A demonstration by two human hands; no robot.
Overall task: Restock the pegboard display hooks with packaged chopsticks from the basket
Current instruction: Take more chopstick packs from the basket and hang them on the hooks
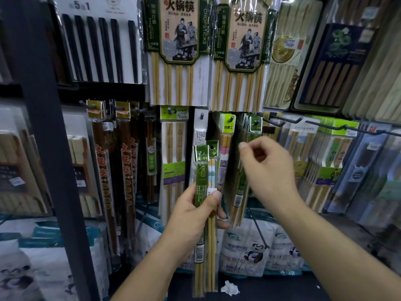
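A slim bundle of packaged chopsticks (202, 177) stands upright at the centre of the view, in front of a crowded pegboard display. The front pack has a green label with a barcode low down. A second pack just behind it shows pale sticks and a green header card with a punched hole.

The left hand (195, 213) grips the bundle around its middle, thumb across the front and fingers wrapped behind. The right hand (267, 168) is raised just to the right, with its fingers curled inward and its thumb pointing left. Nothing shows in its grasp. It is close in front of a row of green-labelled packs (239, 192) hanging from a peg (257, 122).

More packs hang on pegs to the left, among them dark brown sticks with red characters (104, 170). Above hang two large packs of bamboo chopsticks (178, 40) with illustrated cards, and a pack of black chopsticks (97, 46) to their left. To the right, long dark hooks (282, 120) jut out over further packs. A dark metal post (50, 127) runs down the left side. Below the display lie white bags printed with pandas (253, 250), and a crumpled white scrap (230, 288) lies near the bottom.
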